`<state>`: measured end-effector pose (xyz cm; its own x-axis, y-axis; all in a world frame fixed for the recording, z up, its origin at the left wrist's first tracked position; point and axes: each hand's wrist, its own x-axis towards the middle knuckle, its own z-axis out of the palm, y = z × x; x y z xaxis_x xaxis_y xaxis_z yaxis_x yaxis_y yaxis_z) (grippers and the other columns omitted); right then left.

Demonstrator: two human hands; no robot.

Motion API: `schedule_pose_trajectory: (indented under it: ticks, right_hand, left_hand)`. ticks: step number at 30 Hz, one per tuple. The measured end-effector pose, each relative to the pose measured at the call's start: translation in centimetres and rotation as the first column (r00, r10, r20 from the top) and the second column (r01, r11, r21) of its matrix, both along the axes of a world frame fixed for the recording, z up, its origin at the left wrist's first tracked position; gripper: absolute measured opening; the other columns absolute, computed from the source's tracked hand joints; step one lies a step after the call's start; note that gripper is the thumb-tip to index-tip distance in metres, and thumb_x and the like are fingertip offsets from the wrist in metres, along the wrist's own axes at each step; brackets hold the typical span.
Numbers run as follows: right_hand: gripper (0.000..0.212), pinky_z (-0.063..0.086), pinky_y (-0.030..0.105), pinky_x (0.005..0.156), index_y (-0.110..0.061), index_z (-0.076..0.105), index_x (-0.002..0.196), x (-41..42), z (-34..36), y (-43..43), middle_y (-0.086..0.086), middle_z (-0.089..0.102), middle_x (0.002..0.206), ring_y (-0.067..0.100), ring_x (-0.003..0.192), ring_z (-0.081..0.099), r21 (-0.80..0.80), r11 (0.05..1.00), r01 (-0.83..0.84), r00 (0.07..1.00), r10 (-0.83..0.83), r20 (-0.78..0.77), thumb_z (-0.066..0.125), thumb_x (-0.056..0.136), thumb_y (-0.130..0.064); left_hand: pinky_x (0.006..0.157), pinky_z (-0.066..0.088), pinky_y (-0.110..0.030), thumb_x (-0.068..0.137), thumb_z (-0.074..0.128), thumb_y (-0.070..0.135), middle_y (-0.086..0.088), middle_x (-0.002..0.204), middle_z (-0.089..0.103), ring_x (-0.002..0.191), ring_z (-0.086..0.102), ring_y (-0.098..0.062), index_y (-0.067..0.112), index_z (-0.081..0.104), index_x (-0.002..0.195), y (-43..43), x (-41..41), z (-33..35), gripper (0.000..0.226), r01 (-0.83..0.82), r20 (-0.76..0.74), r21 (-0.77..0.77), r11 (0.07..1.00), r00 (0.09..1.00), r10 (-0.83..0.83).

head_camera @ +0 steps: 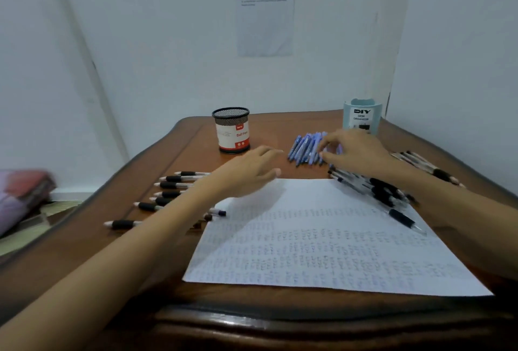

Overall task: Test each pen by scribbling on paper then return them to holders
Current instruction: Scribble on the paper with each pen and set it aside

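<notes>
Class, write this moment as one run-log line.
right hand: fingers at blue pens, grip unclear | left hand: open, empty | paper: covered in scribbles | black-grip pens: loose both sides

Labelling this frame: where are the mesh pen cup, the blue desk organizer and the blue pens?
mesh pen cup (pixel 232 137): head view, on its label.
blue desk organizer (pixel 362 117): head view, on its front label.
blue pens (pixel 304 146): head view, on a mid-pile barrel.

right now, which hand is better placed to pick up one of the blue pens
Right. The right hand is at the blue pens, thumb and fingers curled over the pile; whether it grips one yet is unclear. The left hand hangs open above the paper's far edge, short of the pile.
</notes>
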<state>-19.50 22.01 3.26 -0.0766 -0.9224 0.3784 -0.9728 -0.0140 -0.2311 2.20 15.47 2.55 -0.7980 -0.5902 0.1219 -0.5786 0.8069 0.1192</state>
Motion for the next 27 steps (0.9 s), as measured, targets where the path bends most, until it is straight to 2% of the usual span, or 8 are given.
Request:
schedule_pose_trajectory:
  ticks: [4, 8, 11, 18, 21, 23, 25, 27]
  right_hand:
    - [0.017, 0.034, 0.014, 0.057, -0.021, 0.068, 0.103, 6.4, 0.9, -3.2, -0.010, 0.060, 0.094, 0.005, 0.080, 0.051, 0.075, 0.975, -0.210, 0.977, 0.213, -0.022, 0.056, 0.091, -0.023]
    - [0.023, 0.040, 0.024, 0.073, -0.023, 0.066, 0.111, 12.2, 0.7, -6.7, -0.006, 0.063, 0.111, 0.009, 0.093, 0.052, 0.150, 0.943, -0.297, 0.951, 0.306, -0.046, 0.053, 0.091, -0.025]
    - [0.027, 0.045, 0.027, 0.079, -0.018, 0.065, 0.114, 15.0, 0.3, -8.6, -0.002, 0.065, 0.116, 0.014, 0.104, 0.057, 0.206, 0.928, -0.311, 0.945, 0.324, -0.032, 0.053, 0.093, -0.029]
    - [0.029, 0.045, 0.020, 0.070, -0.010, 0.069, 0.110, 17.3, 0.2, -11.7, 0.004, 0.068, 0.110, 0.017, 0.103, 0.060, 0.338, 0.876, -0.345, 0.938, 0.330, 0.101, 0.067, 0.086, -0.026]
    - [0.035, 0.043, 0.023, 0.078, -0.007, 0.068, 0.109, 16.9, 0.4, -12.1, 0.002, 0.066, 0.104, 0.017, 0.101, 0.056, 0.439, 0.830, -0.343, 0.939, 0.287, 0.190, 0.071, 0.082, -0.028]
    - [0.031, 0.041, 0.021, 0.075, -0.007, 0.068, 0.104, 16.6, 0.2, -12.1, 0.000, 0.063, 0.095, 0.015, 0.096, 0.052, 0.477, 0.810, -0.341, 0.937, 0.255, 0.238, 0.071, 0.081, -0.028]
    - [0.028, 0.041, 0.017, 0.067, -0.005, 0.069, 0.102, 16.3, -0.4, -12.0, 0.001, 0.062, 0.093, 0.013, 0.092, 0.051, 0.435, 0.820, -0.372, 0.914, 0.242, 0.325, 0.070, 0.082, -0.025]
    - [0.026, 0.039, 0.016, 0.063, -0.005, 0.070, 0.100, 16.1, -0.8, -11.9, 0.003, 0.062, 0.091, 0.012, 0.083, 0.052, 0.318, 0.871, -0.374, 0.882, 0.227, 0.413, 0.070, 0.082, -0.025]
  left_hand:
    - [0.107, 0.033, -0.033, 0.101, 0.033, 0.020, -0.003, 0.149, 0.030, 0.132, 0.035, -0.019, 0.017, 0.029, 0.145, -2.0, 5.7, 0.0, 0.044, -0.195, -0.019, -0.055, 0.979, 0.981, 0.194]
    - [0.109, 0.031, -0.038, 0.100, 0.034, 0.022, -0.006, 0.147, 0.035, 0.131, 0.037, -0.022, 0.015, 0.034, 0.142, -4.0, 11.0, -1.0, 0.042, -0.395, -0.069, -0.042, 0.918, 0.918, 0.392]
    - [0.110, 0.028, -0.042, 0.101, 0.034, 0.027, -0.007, 0.147, 0.036, 0.133, 0.035, -0.023, 0.014, 0.036, 0.141, -5.1, 13.5, -2.3, 0.043, -0.473, -0.114, 0.015, 0.881, 0.874, 0.472]
    - [0.113, 0.024, -0.038, 0.101, 0.032, 0.032, -0.006, 0.149, 0.033, 0.136, 0.031, -0.021, 0.015, 0.033, 0.144, -6.1, 15.2, -3.6, 0.046, -0.444, -0.148, 0.125, 0.887, 0.876, 0.459]
    - [0.113, 0.025, -0.039, 0.101, 0.030, 0.036, -0.004, 0.148, 0.035, 0.135, 0.033, -0.019, 0.017, 0.036, 0.142, -6.1, 14.9, -3.7, 0.046, -0.415, -0.100, 0.126, 0.901, 0.898, 0.428]
    - [0.112, 0.025, -0.039, 0.101, 0.028, 0.038, -0.003, 0.148, 0.037, 0.135, 0.033, -0.018, 0.018, 0.038, 0.142, -6.1, 14.8, -3.7, 0.047, -0.410, -0.075, 0.129, 0.903, 0.904, 0.421]
    - [0.113, 0.024, -0.039, 0.101, 0.027, 0.038, -0.002, 0.149, 0.035, 0.136, 0.031, -0.018, 0.018, 0.037, 0.143, -6.0, 14.8, -3.7, 0.047, -0.414, -0.059, 0.131, 0.901, 0.904, 0.424]
    - [0.114, 0.021, -0.041, 0.101, 0.026, 0.038, -0.001, 0.151, 0.032, 0.139, 0.027, -0.017, 0.020, 0.034, 0.144, -6.0, 14.9, -3.7, 0.047, -0.413, -0.044, 0.134, 0.901, 0.906, 0.422]
